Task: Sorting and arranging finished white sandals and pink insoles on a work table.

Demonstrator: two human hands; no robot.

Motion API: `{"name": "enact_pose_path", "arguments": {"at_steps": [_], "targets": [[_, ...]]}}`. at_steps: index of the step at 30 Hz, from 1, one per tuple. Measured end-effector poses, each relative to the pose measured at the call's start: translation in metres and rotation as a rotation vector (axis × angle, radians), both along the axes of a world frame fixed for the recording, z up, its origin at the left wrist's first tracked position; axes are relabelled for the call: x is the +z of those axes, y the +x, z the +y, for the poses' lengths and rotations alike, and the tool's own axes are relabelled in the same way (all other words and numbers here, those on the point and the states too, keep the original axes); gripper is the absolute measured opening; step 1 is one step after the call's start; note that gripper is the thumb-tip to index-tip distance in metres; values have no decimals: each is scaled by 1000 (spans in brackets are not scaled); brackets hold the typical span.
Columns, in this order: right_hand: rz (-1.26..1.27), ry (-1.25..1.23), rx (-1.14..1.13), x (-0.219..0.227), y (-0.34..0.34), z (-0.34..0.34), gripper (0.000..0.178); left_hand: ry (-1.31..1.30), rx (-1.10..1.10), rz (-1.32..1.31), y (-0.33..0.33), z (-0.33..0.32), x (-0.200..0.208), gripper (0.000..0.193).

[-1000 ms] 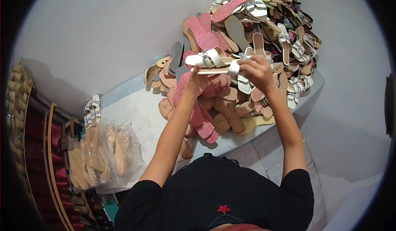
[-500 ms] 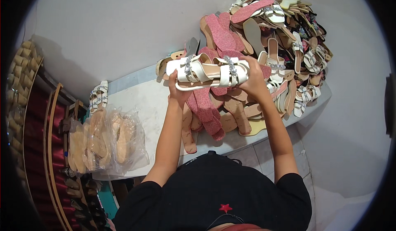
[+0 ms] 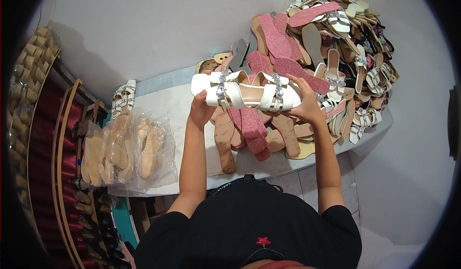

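The left hand (image 3: pixel 200 108) and right hand (image 3: pixel 307 103) grip opposite ends of two white sandals (image 3: pixel 235 95), held together above pink soles (image 3: pixel 250 127) heaped on the worktop (image 3: pixel 165 98); I see clear bags (image 3: pixel 166 163) of tan soles (image 3: pixel 150 149) off left.

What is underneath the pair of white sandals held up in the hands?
Below the white sandals, pink soles and tan soles show, piled on the table. Whatever lies directly behind the sandals is covered by them and cannot be seen.
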State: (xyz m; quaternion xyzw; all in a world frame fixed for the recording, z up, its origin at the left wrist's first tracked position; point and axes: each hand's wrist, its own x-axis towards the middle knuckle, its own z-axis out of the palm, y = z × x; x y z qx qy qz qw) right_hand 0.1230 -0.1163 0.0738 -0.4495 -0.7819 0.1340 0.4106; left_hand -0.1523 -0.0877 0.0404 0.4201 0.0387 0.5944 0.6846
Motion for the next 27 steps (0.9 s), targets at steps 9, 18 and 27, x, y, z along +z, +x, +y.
{"name": "enact_pose_path", "arguments": {"at_steps": [9, 18, 27], "targets": [[-10, 42, 58, -7, -34, 9, 82, -156, 25, 426, -40, -14, 15, 71], [-7, 3, 136, -5, -108, 21, 84, -393, 442, 388, -80, 4, 36, 55], [110, -419, 371, -24, -223, 59, 82, -175, 741, 609, -188, 36, 72, 41]]}}
